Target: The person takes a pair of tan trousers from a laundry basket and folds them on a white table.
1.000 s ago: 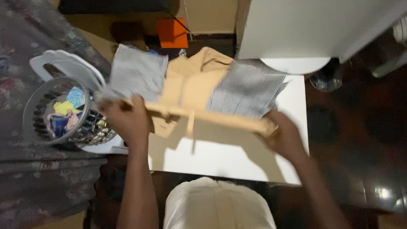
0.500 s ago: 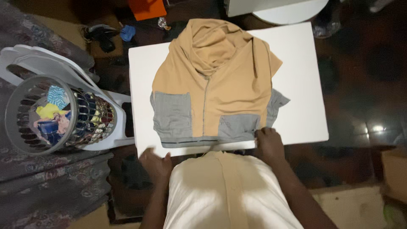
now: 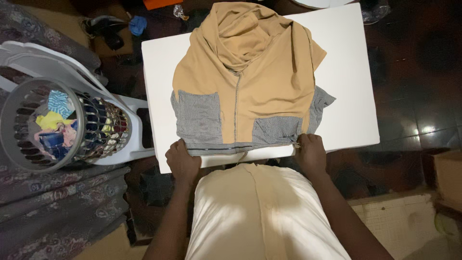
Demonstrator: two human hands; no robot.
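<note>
Head view looks down on a white surface carrying a tan hooded jacket spread flat, zip up, with grey checked pockets. To the left a round laundry basket of clothes stands on a white plastic chair. Left hand and right hand pinch the hem corners, fingers closed on cloth, keeping it taut and square.

Tan hooded jacket lies spread flat, front up, on white table, hood bunched in folds at far end, hem at near edge. Grey checked pocket panels at lower left and lower right; zip line runs down the centre. A grey checked flap pokes out at the right side.
</note>
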